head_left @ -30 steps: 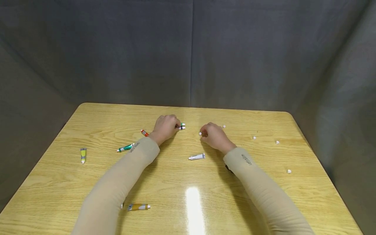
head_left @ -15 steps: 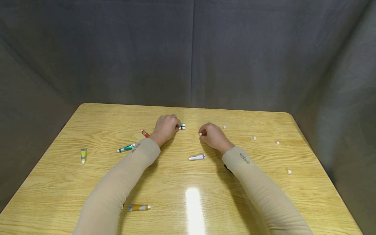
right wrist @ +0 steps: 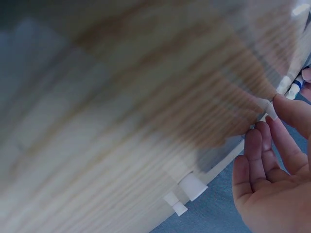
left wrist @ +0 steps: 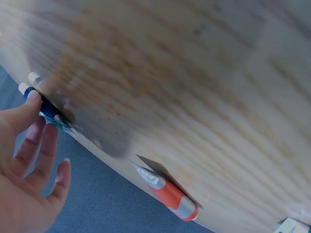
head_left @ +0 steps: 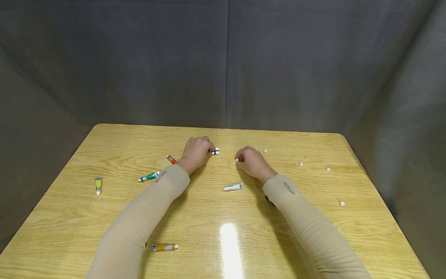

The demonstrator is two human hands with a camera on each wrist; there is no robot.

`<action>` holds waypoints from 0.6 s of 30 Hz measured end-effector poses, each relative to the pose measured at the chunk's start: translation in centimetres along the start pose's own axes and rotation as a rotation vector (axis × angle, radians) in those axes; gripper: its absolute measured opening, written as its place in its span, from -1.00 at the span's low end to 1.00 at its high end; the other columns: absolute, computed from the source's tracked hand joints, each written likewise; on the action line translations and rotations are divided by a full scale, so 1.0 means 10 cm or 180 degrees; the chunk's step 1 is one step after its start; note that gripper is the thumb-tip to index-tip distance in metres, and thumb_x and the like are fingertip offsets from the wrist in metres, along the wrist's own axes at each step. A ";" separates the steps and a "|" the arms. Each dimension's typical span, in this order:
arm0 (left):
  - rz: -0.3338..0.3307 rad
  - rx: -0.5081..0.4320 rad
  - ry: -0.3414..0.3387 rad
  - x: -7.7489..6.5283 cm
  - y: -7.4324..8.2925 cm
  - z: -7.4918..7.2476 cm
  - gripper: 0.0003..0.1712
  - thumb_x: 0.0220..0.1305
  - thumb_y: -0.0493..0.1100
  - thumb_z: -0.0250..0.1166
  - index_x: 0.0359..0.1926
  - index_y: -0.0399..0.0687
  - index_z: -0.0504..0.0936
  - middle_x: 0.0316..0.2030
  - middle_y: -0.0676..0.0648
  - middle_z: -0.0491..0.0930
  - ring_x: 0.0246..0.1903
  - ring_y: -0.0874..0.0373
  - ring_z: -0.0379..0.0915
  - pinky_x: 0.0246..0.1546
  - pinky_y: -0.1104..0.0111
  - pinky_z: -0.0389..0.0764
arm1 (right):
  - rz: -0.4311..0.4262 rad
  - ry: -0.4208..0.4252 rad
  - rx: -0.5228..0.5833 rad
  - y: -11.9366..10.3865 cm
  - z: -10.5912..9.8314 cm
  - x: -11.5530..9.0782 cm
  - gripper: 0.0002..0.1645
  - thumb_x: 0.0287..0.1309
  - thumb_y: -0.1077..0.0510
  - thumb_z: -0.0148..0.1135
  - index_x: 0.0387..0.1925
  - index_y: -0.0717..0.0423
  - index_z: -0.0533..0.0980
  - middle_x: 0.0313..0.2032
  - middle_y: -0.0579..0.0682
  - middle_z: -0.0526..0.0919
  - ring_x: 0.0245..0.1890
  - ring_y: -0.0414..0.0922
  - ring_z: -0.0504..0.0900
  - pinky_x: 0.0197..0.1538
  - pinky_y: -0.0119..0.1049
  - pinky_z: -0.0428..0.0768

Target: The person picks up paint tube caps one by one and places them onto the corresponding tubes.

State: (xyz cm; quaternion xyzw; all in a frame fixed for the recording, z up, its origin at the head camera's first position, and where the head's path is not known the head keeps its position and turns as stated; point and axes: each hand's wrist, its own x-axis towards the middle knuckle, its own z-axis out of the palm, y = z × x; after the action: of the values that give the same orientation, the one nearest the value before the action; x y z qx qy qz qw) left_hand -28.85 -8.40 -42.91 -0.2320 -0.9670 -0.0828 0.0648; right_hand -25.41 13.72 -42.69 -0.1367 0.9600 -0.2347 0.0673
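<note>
Near the far edge of the table, my left hand holds a small dark blue paint tube with a white cap. A green paint tube lies right beside it, partly hidden by the blue one and my fingers. To the right, my right hand pinches a small white cap between thumb and forefinger, close to the tabletop. A red paint tube lies just left of my left wrist. Nearer to me, between the hands, is a white paint tube.
Several loose white caps, such as this cap, are spread over the right of the table. Left lie a green-and-silver tube and a yellow-green tube. An ochre tube lies near the front. Grey curtain surrounds the table.
</note>
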 end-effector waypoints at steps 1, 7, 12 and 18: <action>-0.0001 -0.0004 0.0003 0.00 0.00 0.00 -0.87 0.32 -0.20 0.43 -0.13 0.05 0.84 -0.19 -0.04 0.72 -0.20 0.06 0.65 -0.15 0.18 0.53 | 0.0006 -0.0001 0.0002 0.00 0.00 0.00 -0.80 0.35 0.21 0.31 -0.05 0.20 0.67 -0.08 0.12 0.64 -0.11 -0.04 0.61 0.04 -0.14 0.62; 0.0070 -0.0026 0.0060 -0.04 0.03 -0.04 -0.87 0.31 -0.23 0.43 -0.15 0.03 0.84 -0.21 -0.04 0.71 -0.21 0.07 0.65 -0.14 0.15 0.55 | 0.0008 0.0012 0.0019 0.00 0.00 -0.01 -0.84 0.35 0.22 0.31 -0.09 0.18 0.68 -0.09 0.10 0.64 -0.12 -0.04 0.60 0.03 -0.16 0.61; 0.0166 -0.0134 0.0020 -0.11 0.08 -0.10 -0.83 0.28 -0.12 0.48 -0.11 0.06 0.84 -0.19 -0.01 0.72 -0.20 0.10 0.64 -0.14 0.18 0.52 | -0.0035 0.0051 0.0084 0.01 -0.01 -0.01 -0.91 0.34 0.24 0.31 -0.18 0.16 0.69 -0.14 0.07 0.65 -0.16 -0.07 0.61 -0.01 -0.19 0.61; 0.0301 -0.0311 -0.0005 -0.20 0.15 -0.18 -0.76 0.23 -0.06 0.51 -0.07 0.09 0.83 -0.13 0.02 0.73 -0.14 0.11 0.67 -0.09 0.18 0.52 | 0.0019 0.0101 0.0237 0.06 -0.06 -0.01 -0.91 0.32 0.22 0.33 -0.20 0.17 0.68 -0.12 0.09 0.66 -0.15 -0.06 0.61 -0.03 -0.20 0.61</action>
State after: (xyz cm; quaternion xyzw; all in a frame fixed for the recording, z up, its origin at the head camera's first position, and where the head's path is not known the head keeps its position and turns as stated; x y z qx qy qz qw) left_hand -26.20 -8.31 -41.27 -0.2804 -0.9498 -0.1265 0.0564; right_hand -25.53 14.50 -42.44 -0.1276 0.9520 -0.2721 0.0578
